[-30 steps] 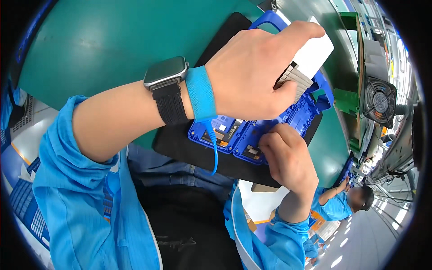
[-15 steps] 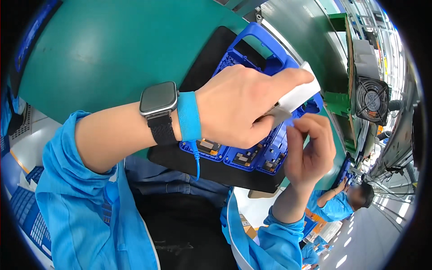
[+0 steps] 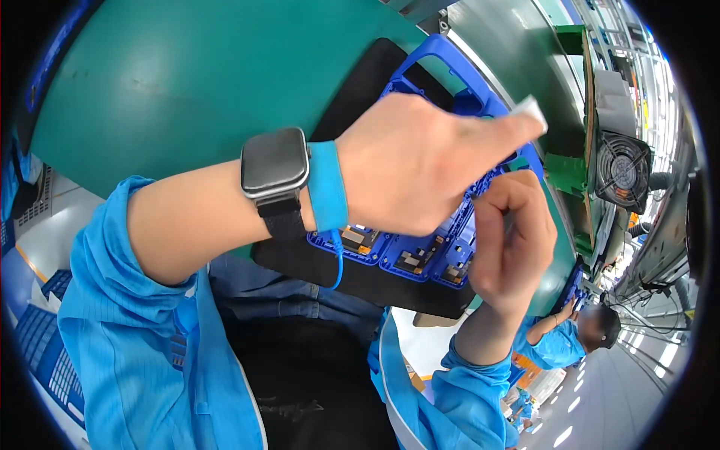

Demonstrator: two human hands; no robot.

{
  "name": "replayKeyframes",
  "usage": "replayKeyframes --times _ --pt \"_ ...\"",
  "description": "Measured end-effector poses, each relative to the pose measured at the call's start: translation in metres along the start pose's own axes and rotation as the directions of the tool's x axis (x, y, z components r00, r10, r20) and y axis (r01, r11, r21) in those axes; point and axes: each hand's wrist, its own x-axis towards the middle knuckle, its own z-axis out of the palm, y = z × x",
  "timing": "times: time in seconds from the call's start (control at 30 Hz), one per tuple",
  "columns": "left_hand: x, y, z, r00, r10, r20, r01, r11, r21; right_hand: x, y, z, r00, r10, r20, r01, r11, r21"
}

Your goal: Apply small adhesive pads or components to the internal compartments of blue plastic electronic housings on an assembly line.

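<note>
My left hand (image 3: 420,161), with a black watch (image 3: 275,163) and a blue wrist strap (image 3: 328,187) on its arm, is above blue plastic housings (image 3: 394,255). A white paper-like piece (image 3: 534,114) shows at its extended index fingertip. The other fingers are curled and their grip is mostly hidden. Close by, my right hand (image 3: 517,240) has thumb and index finger pinched together; what they hold, if anything, is too small to make out. Small electronic parts (image 3: 412,261) sit inside the housings, partly covered by my left hand.
The housings lie on a black mat (image 3: 352,97) on a green table (image 3: 202,82). A metal rail runs along the far right, with green frames and a black fan (image 3: 624,169) beyond. Another person in blue (image 3: 559,341) works at the right.
The white piece between my left fingers has turned away, so less of it shows. My left hand has shifted slightly right; my right hand remains pinched beside it.
</note>
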Motion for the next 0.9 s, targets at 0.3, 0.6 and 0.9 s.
replayKeyframes --times 0.3,0.6,0.9 --pt "0.011 -0.010 -0.004 0.986 -0.113 -0.122 0.117 0.993 0.025 -0.028 0.011 0.009 0.879 0.105 0.465 -0.136 0.990 0.034" --pt "0.009 -0.010 -0.003 0.987 -0.124 -0.100 0.127 0.992 0.027 -0.028 0.014 0.009 0.851 0.128 0.510 -0.153 0.988 0.007" --pt "0.010 -0.011 -0.001 0.989 -0.123 -0.083 0.125 0.992 0.016 -0.026 0.015 0.009 0.841 0.124 0.527 -0.139 0.990 -0.011"
